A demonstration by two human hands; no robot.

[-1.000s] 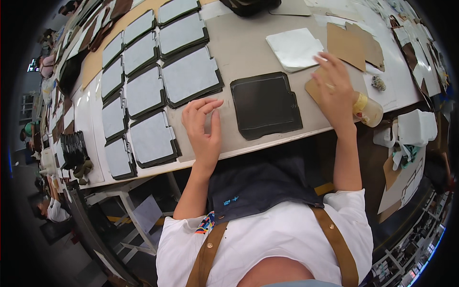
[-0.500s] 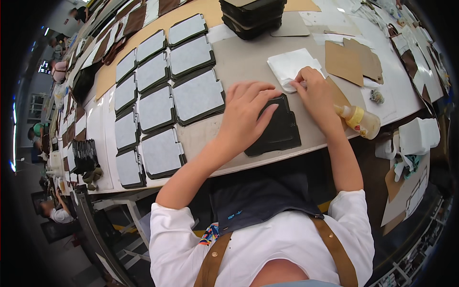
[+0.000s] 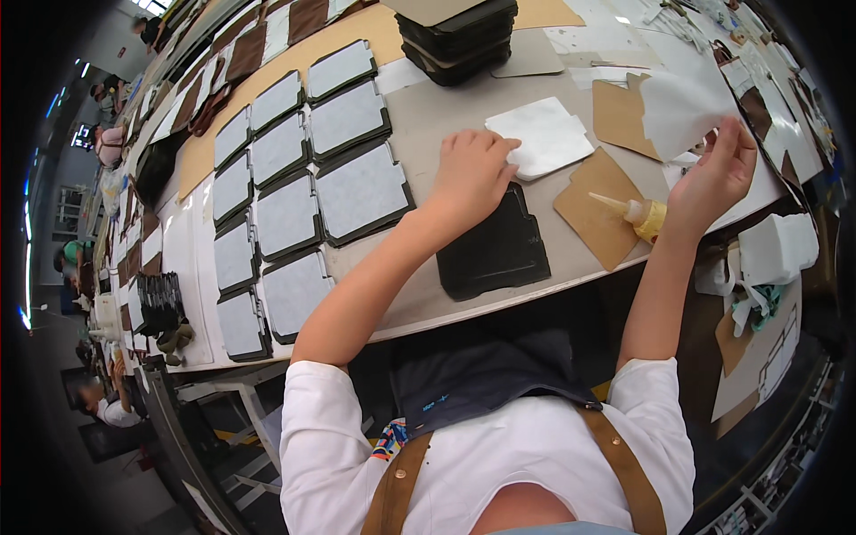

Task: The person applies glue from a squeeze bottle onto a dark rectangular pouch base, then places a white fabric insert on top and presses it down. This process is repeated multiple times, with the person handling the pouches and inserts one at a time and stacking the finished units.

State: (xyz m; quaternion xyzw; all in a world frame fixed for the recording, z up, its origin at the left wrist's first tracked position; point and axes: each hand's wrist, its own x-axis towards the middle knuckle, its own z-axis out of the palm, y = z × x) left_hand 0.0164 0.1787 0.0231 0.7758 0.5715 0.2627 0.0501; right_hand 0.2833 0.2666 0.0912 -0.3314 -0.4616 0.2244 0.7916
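My right hand (image 3: 718,174) is pinched on a corner of a thin white sheet (image 3: 682,111), held up at the right over brown card pieces. My left hand (image 3: 473,178) has loosely bent fingers; its fingertips reach the left edge of a small stack of white sheets (image 3: 539,138). Thumb and index finger are apart there, with nothing seen between them. Just below this hand a black flat panel (image 3: 495,250) with a notched edge lies near the table's front edge. A bottle with a pointed nozzle and yellow band (image 3: 649,217) lies partly behind my right forearm.
Rows of black panels topped with pale sheets (image 3: 361,192) cover the table's left side. A tall stack of black pieces (image 3: 456,45) stands at the back. Brown card (image 3: 599,209) lies beside the bottle. White bundles (image 3: 777,250) sit beyond the table's right edge.
My right hand has moved right, carrying one thin sheet away from the white stack. My left hand has moved up from the black panel to the stack's edge.
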